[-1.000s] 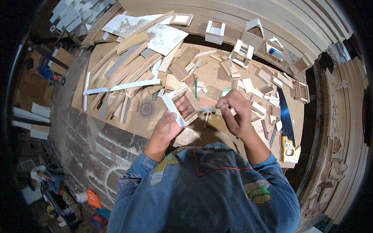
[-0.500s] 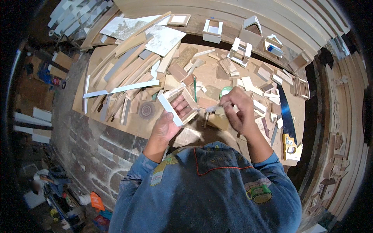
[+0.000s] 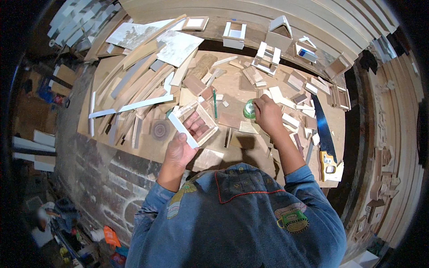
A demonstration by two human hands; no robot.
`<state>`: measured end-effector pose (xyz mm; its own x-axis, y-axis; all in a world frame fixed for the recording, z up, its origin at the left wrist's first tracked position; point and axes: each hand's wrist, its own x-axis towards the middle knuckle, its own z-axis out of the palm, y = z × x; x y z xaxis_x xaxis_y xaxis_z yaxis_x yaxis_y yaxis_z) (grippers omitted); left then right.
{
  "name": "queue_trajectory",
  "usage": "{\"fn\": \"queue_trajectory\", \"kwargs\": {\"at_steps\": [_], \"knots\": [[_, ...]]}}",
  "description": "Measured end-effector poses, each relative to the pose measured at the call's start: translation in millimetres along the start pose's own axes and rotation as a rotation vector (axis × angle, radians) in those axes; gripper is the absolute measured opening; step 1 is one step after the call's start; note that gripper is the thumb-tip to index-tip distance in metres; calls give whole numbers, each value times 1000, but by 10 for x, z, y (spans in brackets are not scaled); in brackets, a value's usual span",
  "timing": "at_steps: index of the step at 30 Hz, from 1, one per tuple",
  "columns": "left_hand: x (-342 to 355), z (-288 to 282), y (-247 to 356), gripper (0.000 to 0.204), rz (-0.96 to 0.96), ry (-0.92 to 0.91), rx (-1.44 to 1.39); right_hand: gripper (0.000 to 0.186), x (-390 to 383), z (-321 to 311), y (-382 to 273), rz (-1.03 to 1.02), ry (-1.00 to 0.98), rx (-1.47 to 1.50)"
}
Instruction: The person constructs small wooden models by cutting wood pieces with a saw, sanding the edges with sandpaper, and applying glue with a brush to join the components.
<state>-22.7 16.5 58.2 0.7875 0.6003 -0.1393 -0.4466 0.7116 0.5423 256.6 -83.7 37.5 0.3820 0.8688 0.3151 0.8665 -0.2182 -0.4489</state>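
Note:
My left hand (image 3: 178,149) is closed around a small open wooden frame (image 3: 202,128) with one white side. Its fingers show through the frame's opening. My right hand (image 3: 269,115) has its fingers pinched together at a small round green tub (image 3: 250,109) standing on the worktable. What the pinch holds is hidden behind the fingers. Between the two hands a green pencil (image 3: 215,103) lies among wood offcuts, and a pale flat block (image 3: 248,127) is just below the tub.
Long wooden strips (image 3: 138,85) pile up at the left of the table (image 3: 147,154). A handsaw (image 3: 327,147) with a yellow handle lies at the right edge. Several small wooden house shapes (image 3: 280,33) line the back, with scattered offcuts (image 3: 286,100) before them.
My right hand has moved away from the wooden frame, up to the green tub. The thin thing that showed blurred at its fingers is no longer visible. My left hand still holds the frame.

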Motion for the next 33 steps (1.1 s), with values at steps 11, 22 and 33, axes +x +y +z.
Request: {"fn": "queue_trajectory", "kwargs": {"at_steps": [11, 22, 33], "knots": [[-31, -22, -4, 100, 11, -18, -23, 11, 21, 179, 123, 113, 48, 58], [-6, 57, -22, 105, -48, -87, 12, 16, 136, -583, -551, -41, 199, 750], [-25, 162, -37, 100, -62, -126, 76, 11, 384, -614, -925, -332, 124, 644]]}}
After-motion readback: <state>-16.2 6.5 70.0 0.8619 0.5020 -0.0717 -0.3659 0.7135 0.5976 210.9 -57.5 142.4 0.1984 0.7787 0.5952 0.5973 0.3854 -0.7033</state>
